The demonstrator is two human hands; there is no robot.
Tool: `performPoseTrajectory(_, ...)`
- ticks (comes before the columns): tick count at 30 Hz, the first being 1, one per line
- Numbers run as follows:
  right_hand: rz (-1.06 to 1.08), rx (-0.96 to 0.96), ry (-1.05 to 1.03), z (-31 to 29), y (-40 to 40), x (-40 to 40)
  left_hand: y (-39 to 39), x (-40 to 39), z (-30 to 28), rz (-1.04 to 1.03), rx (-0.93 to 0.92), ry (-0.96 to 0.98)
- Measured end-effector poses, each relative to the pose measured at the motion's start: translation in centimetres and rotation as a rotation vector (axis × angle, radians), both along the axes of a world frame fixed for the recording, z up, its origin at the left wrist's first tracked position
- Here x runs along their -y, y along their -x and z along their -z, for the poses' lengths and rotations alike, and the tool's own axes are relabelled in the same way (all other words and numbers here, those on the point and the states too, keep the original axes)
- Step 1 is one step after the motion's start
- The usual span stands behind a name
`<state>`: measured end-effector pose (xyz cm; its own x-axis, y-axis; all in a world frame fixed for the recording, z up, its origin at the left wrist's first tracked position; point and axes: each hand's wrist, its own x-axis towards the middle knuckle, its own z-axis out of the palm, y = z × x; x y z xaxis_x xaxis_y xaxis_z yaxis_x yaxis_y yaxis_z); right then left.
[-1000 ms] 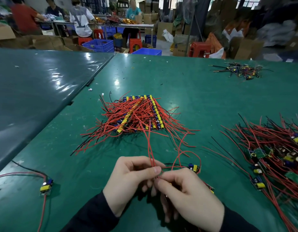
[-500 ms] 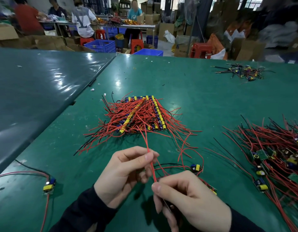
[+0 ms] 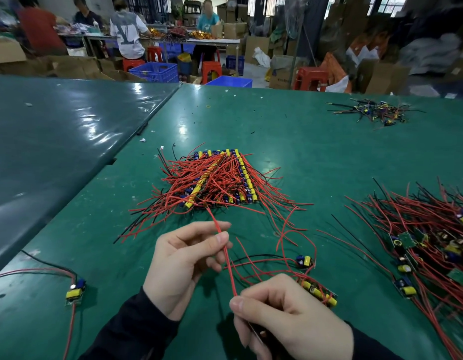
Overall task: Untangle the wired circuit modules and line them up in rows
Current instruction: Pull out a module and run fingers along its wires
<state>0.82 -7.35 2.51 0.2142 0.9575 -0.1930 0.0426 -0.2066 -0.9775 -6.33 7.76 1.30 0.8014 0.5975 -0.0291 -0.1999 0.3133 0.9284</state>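
Observation:
My left hand (image 3: 183,266) pinches a red wire (image 3: 226,258) between thumb and forefinger near its upper end. My right hand (image 3: 290,323) grips the lower end of that wire, with a module partly hidden under its fingers. Two loose modules (image 3: 319,293) with yellow parts lie just beyond my right hand, and another one (image 3: 304,261) sits a little farther. Ahead on the green table (image 3: 290,157), a stack of modules in rows (image 3: 220,180) lies under spread red wires. A tangled pile of modules (image 3: 433,245) lies at the right.
A single wired module (image 3: 75,291) lies at the near left. A small heap of dark wires (image 3: 373,113) sits at the far right. A darker table (image 3: 56,141) adjoins on the left. People, crates and stools stand beyond the far edge.
My hands have drawn apart along the red wire: the left moved up and left, the right pulled down toward me, stretching the wire straight.

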Motion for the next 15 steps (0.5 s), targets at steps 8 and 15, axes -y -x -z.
performPoseTrajectory(8, -0.006, 0.019, 0.035, 0.07, 0.06, -0.03, -0.1, 0.08, 0.36, -0.123, 0.007, -0.091)
performPoseTrajectory(15, 0.012, 0.051, 0.045, -0.32, 0.14, -0.1, -0.17, -0.29, 0.44, -0.209, 0.023, -0.14)
